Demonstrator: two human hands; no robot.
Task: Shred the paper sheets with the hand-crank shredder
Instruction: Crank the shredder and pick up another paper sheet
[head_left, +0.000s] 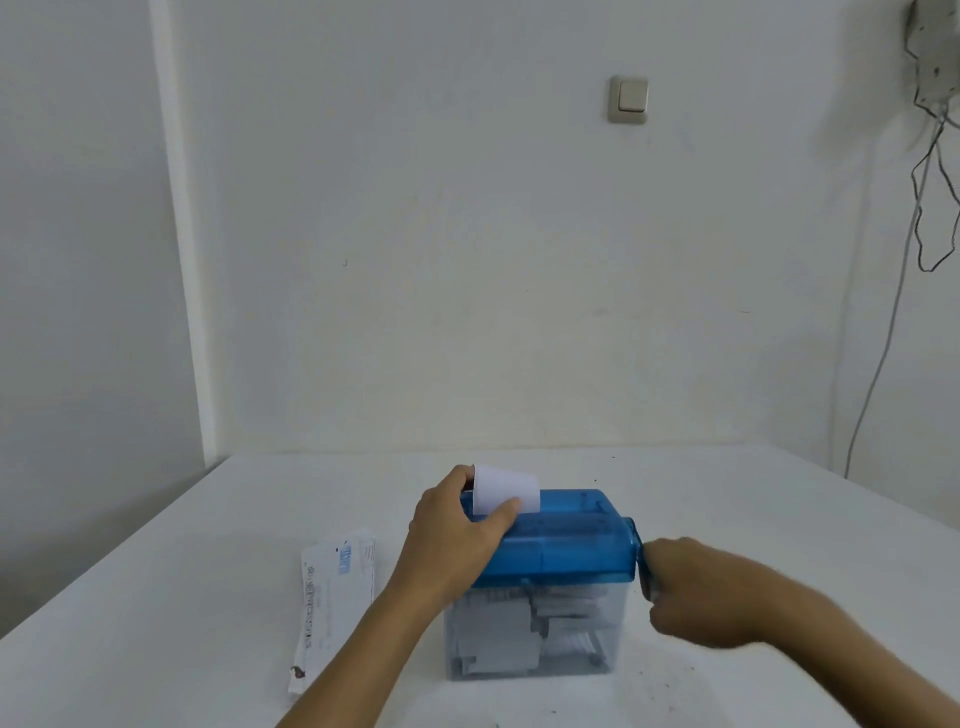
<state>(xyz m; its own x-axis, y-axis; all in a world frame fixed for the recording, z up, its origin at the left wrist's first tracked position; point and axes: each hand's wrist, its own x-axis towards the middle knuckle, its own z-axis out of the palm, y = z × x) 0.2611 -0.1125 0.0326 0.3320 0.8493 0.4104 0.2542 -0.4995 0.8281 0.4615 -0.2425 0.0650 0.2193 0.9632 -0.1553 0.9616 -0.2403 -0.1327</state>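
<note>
Your left hand (457, 530) pinches the small white paper sheet (506, 493) upright in the blue-lidded clear plastic shredder (566, 545), while your right hand (696, 592) grips its blue crank (644, 561).

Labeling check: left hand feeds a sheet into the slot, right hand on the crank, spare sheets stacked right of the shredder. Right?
One error: the head view shows the spare sheets left of the shredder, not right. The left hand feeding a sheet and right hand on the crank both hold.
</note>
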